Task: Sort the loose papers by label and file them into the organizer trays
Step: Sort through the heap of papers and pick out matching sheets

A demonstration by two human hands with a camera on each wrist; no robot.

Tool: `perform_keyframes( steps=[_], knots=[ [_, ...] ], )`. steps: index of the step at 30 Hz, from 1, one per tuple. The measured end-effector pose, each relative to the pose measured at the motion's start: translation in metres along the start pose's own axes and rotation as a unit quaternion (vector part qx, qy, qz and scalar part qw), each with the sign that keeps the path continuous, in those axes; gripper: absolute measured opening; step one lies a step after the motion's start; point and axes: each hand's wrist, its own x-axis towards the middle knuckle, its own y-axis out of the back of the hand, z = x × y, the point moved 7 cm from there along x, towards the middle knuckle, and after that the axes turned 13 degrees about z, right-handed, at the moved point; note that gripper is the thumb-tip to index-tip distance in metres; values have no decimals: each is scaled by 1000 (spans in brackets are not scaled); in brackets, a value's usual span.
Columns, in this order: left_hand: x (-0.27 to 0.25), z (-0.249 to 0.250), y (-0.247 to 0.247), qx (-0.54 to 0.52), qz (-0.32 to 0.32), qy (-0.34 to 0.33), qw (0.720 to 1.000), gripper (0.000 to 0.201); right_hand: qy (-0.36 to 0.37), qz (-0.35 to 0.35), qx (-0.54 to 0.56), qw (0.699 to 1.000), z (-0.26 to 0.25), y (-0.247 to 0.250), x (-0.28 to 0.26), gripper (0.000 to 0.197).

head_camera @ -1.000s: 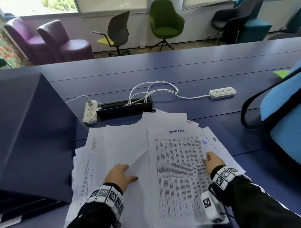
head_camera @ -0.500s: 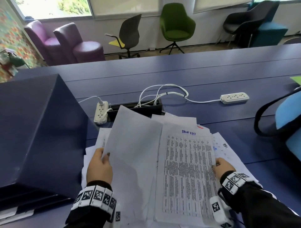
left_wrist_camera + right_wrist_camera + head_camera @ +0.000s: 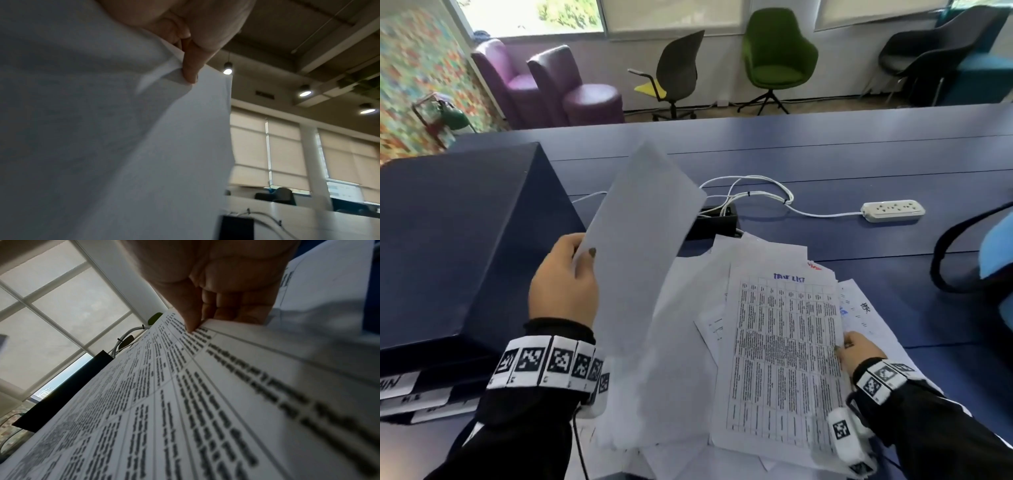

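Left hand (image 3: pixel 563 291) up off the pile, thumb and fingers pinching the left edge of a blank-backed sheet (image 3: pixel 640 267), and the sheet is standing nearly upright, its printed face turned away from the head camera. The left wrist view shows a fingertip (image 3: pixel 190 71) clamped on the paper's folded edge. Over on the right, the right hand (image 3: pixel 856 349) pinches the right edge of the printed table sheet (image 3: pixel 784 359), thumb on top, fingers tucked under it, as the right wrist view shows. That sheet, headed in blue handwriting, lies on top of the loose papers (image 3: pixel 739 253), which are fanned across the near middle of the blue worktop (image 3: pixel 825 154).

The organizer trays (image 3: pixel 448 240) sit at the left, dark blue, with white label strips showing at their near edge; the labels are too blurred to read from here.

By my reading, this is the sorting step: one sheet lifted to be checked, nothing filed from it yet. Next move calls for turning that sheet so its label can be read, matching it to a tray label, then sliding it flat into the slot. A thin sheet held by one edge may buckle on entry, so support from the right hand would help.
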Motion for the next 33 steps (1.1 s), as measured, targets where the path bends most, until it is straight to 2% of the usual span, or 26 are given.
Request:
perform_keyframes(
  steps=[2,4,5,7,9,13,14,16,22,29,33],
  knots=[
    [-6,17,3,-34,15,-52,998,14,10,-7,-6,1000,0,0,2,18],
    [-21,33,-6,-65,0,-130,989,15,19,-17,-6,1000,0,2,4,21],
    [-32,36,-17,-80,-31,-173,981,18,22,-17,1,1000,1,2,5,21],
    [-63,34,-45,-93,-132,-249,955,23,22,-18,17,999,3,3,7,15],
    [-97,18,-74,-52,-224,-310,923,26,19,-23,39,999,5,2,6,10],
    [-143,-34,-116,76,-398,-289,868,22,24,-32,60,997,9,-2,7,16],
    [-149,-46,-120,103,-424,-285,854,24,25,-36,63,997,9,-3,7,16],
    [-156,-61,-121,115,-450,-267,844,29,24,-39,72,996,10,-4,7,15],
    [-157,-64,-115,124,-451,-238,851,32,25,-27,66,997,10,-4,6,9],
    [-154,-58,-119,183,-485,-192,833,23,11,-21,63,998,8,-3,3,7],
    [-149,-45,-118,228,-436,-201,847,25,-2,-14,71,997,4,0,-1,7]
  ],
)
